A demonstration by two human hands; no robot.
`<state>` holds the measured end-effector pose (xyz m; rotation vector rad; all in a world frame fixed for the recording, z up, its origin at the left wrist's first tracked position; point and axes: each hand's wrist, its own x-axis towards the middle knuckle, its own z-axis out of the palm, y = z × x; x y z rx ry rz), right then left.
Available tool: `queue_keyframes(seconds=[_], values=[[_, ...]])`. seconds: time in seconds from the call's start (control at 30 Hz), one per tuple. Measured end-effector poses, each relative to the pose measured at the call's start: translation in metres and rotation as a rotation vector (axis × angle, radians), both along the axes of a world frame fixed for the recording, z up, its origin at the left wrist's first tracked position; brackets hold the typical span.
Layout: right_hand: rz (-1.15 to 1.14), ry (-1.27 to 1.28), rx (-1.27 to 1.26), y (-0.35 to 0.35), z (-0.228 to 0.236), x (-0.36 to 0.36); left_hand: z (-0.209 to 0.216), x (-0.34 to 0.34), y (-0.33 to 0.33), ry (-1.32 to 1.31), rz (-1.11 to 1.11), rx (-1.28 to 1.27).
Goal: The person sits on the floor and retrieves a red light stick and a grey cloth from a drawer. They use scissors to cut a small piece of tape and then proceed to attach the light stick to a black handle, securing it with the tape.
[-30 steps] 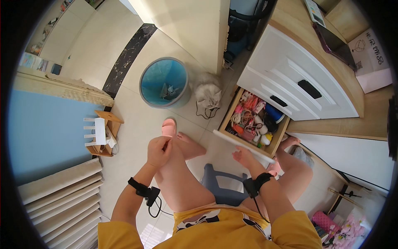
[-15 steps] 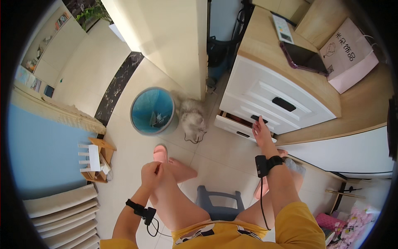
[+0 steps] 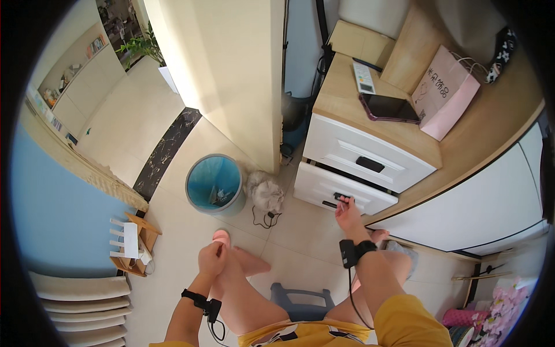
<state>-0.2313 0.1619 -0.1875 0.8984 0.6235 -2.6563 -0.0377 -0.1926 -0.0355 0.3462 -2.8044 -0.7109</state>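
Left of the left hand [image 3: 213,258], and well apart from it, a router [image 3: 131,240] sits on a small wooden stand [image 3: 151,224]. The left hand itself is curled up narrow at the left knee; whether anything is tucked inside it I cannot tell. Beyond it on the floor is the blue bin [image 3: 202,179], and to the bin's right, between the two hands but farther out, the cat [image 3: 266,194], with a black cord [image 3: 267,221] lying just on the near side of it. Nearer the body than both hands is the grey stool [image 3: 303,298]. The right hand [image 3: 347,214] has its fingers bent narrow at the dark handle [image 3: 342,197] of the white drawer [image 3: 315,182] and appears to hold it, though the fingertips are partly hidden. That drawer stands directly ahead of the right hand, slightly out, a dark gap along its top edge. The step in hand is, I judge, drawing this drawer out; a further pull would call for keeping the fingers hooked and easing straight back toward the knees. Beyond the right hand, the tabletop [image 3: 341,98] carries a remote [image 3: 363,78], a phone [image 3: 390,108] and a pink bag [image 3: 448,104].
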Motion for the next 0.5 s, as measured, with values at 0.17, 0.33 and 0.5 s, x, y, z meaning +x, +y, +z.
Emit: queue_keyframes(seconds=[0.17, 0.33, 0.5], values=[[0.137, -0.009, 0.026, -0.001, 0.021, 0.068, 0.000, 0.000, 0.009, 0.062, -0.078, -0.077], [0.410, 0.006, 0.109, 0.004, 0.036, 0.136, 0.021, 0.002, 0.034, -0.023, -0.266, -0.239], [0.977, 0.243, 0.442, 0.023, 0.094, 0.191, 0.043, -0.015, 0.122, 0.173, -0.579, -0.061]])
